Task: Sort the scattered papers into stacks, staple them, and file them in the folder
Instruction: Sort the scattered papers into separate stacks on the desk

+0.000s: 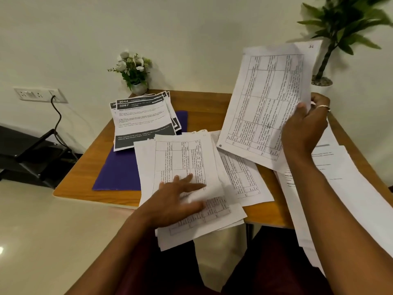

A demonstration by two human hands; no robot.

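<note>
A wooden table point(100, 160) stands against a cream wall. The left hand point(178, 198) lies flat, fingers straight, on a pile of table-printed sheets point(180, 158) at the near edge. The right hand point(306, 128) grips several similar sheets point(265, 99) raised above the table. A purple folder point(114, 173) lies to the left, under a stack of dark-banded forms point(142, 120).

1. The purple folder point(114, 173), centre left, lies largely hidden under the dark-banded sheets point(142, 122).
2. The right hand point(306, 126) has most of its fingers hidden behind the held sheets point(265, 103), whose print is too small to read.
3. The tall plant point(344, 24), upper right, is cut off by the frame's edges.
</note>
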